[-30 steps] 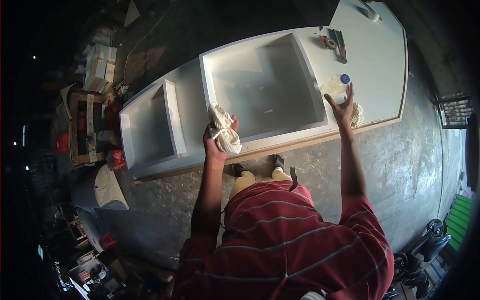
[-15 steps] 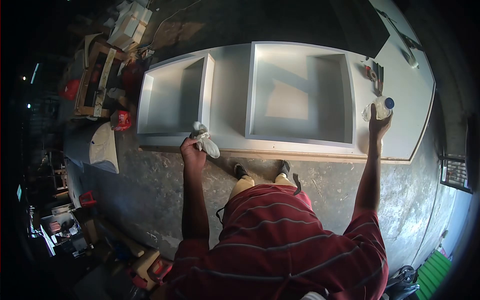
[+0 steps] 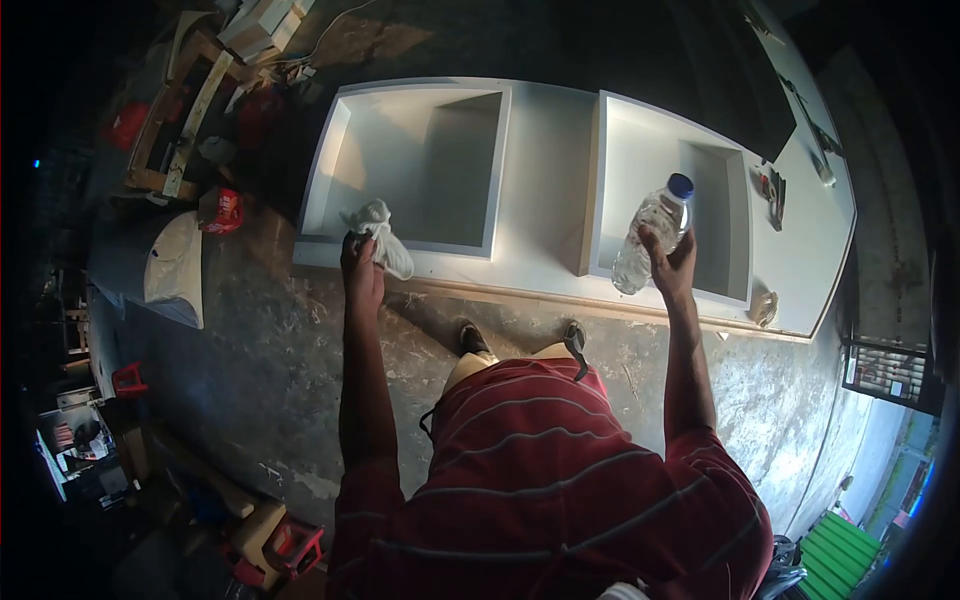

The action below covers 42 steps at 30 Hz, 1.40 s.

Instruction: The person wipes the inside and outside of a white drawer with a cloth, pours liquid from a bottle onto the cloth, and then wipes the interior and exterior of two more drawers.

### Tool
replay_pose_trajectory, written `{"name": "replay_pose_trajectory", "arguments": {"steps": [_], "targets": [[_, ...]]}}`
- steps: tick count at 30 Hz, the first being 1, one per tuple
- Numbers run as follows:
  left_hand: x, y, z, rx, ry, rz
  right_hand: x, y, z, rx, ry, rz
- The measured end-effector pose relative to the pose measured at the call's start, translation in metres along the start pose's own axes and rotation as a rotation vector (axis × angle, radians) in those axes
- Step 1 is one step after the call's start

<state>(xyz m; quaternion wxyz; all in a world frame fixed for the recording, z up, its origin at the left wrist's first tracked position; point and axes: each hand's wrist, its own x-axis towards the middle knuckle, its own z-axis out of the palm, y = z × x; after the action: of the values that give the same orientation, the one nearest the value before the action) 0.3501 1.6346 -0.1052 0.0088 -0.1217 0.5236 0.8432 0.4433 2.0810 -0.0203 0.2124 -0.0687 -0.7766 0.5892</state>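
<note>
A crumpled white cloth (image 3: 385, 245) is gripped in my left hand (image 3: 362, 265), over the near edge of the left white box frame (image 3: 497, 180). My right hand (image 3: 673, 265) is wrapped round a clear plastic bottle (image 3: 640, 235) with a blue cap. The bottle tilts to the right, above the right white box frame (image 3: 597, 190). Both open frames belong to a long white panel (image 3: 548, 170) lying flat before me. What liquid the bottle holds, if any, I cannot make out.
At the panel's right end lie tools (image 3: 775, 195) and a small crumpled clear bag (image 3: 764, 308). A wooden frame (image 3: 190, 130) and a red bag (image 3: 222, 210) are on the left. Behind me stands a red stool (image 3: 295, 545). Concrete floor (image 3: 520, 335) shows beneath.
My right hand has lifted the bottle off the panel's right end and brought it left, over the right frame. My left hand, still holding the cloth, has moved slightly left as the view shifted.
</note>
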Motion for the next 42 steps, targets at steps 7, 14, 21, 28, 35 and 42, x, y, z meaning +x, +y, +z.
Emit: {"name": "replay_pose_trajectory", "arguments": {"steps": [7,14,21,28,35,42], "targets": [[0.068,0.014,0.031,-0.004,-0.170,-0.067,0.000,-0.033,0.136,-0.285,-0.443,-0.040],[0.103,0.003,0.038,-0.112,-0.172,-0.145,0.030,-0.022,0.219,-0.364,-0.718,-0.148],[0.125,-0.016,0.014,0.026,-0.119,-0.089,0.063,-0.009,0.259,-0.452,-0.802,-0.135],[0.161,-0.033,-0.016,0.880,-0.098,0.078,0.078,0.006,0.267,-0.551,-0.866,-0.005],[0.193,-0.036,-0.030,1.228,-0.147,0.169,0.080,0.005,0.274,-0.589,-0.918,0.159],[0.175,-0.023,-0.020,1.547,-0.583,0.372,0.071,0.020,0.284,-0.676,-0.926,0.228]]}}
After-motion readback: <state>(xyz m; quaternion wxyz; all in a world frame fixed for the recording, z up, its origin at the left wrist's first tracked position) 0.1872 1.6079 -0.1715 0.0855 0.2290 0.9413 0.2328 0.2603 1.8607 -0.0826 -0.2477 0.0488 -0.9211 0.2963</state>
